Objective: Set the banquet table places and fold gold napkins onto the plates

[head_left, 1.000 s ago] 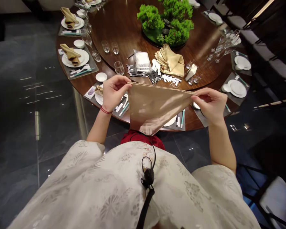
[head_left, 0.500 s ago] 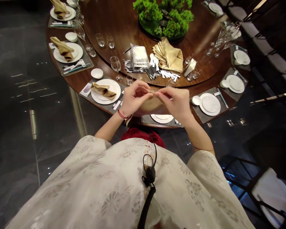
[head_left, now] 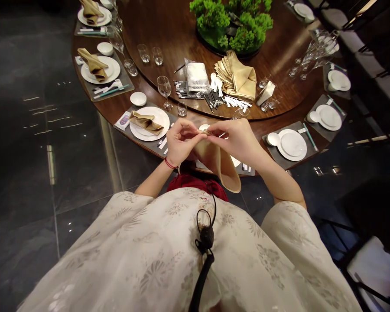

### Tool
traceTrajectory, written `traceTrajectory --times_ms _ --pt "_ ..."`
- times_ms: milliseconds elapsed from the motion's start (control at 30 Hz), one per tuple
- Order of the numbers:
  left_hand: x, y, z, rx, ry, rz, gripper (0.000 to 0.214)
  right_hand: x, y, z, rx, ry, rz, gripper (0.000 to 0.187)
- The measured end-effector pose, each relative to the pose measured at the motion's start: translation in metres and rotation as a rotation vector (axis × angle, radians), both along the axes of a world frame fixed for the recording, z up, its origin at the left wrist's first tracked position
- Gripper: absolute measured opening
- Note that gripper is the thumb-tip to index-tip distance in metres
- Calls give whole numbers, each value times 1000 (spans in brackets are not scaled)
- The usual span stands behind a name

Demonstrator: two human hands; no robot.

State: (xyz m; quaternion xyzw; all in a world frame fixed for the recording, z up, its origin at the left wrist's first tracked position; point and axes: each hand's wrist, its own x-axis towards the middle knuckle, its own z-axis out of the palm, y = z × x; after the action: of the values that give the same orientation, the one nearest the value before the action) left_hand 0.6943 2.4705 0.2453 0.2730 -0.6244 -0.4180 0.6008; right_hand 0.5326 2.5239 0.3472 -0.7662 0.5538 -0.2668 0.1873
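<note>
1. Hands: left hand (head_left: 181, 142) and right hand (head_left: 235, 139) both grasping, not clenched. Each has a thumb-and-forefinger pinch on a tan satin napkin (head_left: 218, 162); the pinches nearly meet, other fingers loosely curled.
2. Napkin location: in the air at the table's (head_left: 97, 106) near edge, in front of the person. Top is gathered into a narrow fold between the pinches; the rest drops in a soft point toward the person's robe (head_left: 169, 260). It hangs over a partly hidden white plate (head_left: 234, 161). Contact between them: cannot tell.
3. Left of hands: white plate (head_left: 160, 117) on a grey placemat (head_left: 123, 122), holding a folded tan napkin (head_left: 146, 122). Wine glass (head_left: 164, 90) just beyond. Right: bare white plate (head_left: 291, 145) on its own placemat (head_left: 307, 149).
4. Further in, on the wooden turntable (head_left: 169, 39): stack of folded tan napkins (head_left: 235, 78), bagged white items (head_left: 196, 78), black-handled chopsticks (head_left: 212, 99).
5. Handling, my read: satin is slippery, so pinch close to the fold and keep both sides under even, light tension. Crease with the fingertips, not the palms. Keep the hanging point clear of the plate and glass.
</note>
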Motion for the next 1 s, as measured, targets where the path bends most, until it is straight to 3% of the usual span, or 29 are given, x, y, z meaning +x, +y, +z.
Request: traceTrajectory --times_ms 200,333,500,600,733,1000 --pt "4 -4 -15 -49 -113 -56 25 -10 2 25 -158 79 -64 13" --pt "9 -7 -40 -121 -229 -59 15 -32 8 57 -278 71 -123 8" --pt "10 -13 -79 -127 -375 -270 19 -57 27 94 -265 92 -214 6" --pt "7 -16 -98 -88 -388 -331 25 -64 45 108 -228 121 -278 8" --pt "5 -14 -104 -87 -323 -346 27 -76 72 110 -174 138 -407 11" --pt "1 -3 -102 -145 -357 -303 24 -101 97 91 -177 92 -605 19"
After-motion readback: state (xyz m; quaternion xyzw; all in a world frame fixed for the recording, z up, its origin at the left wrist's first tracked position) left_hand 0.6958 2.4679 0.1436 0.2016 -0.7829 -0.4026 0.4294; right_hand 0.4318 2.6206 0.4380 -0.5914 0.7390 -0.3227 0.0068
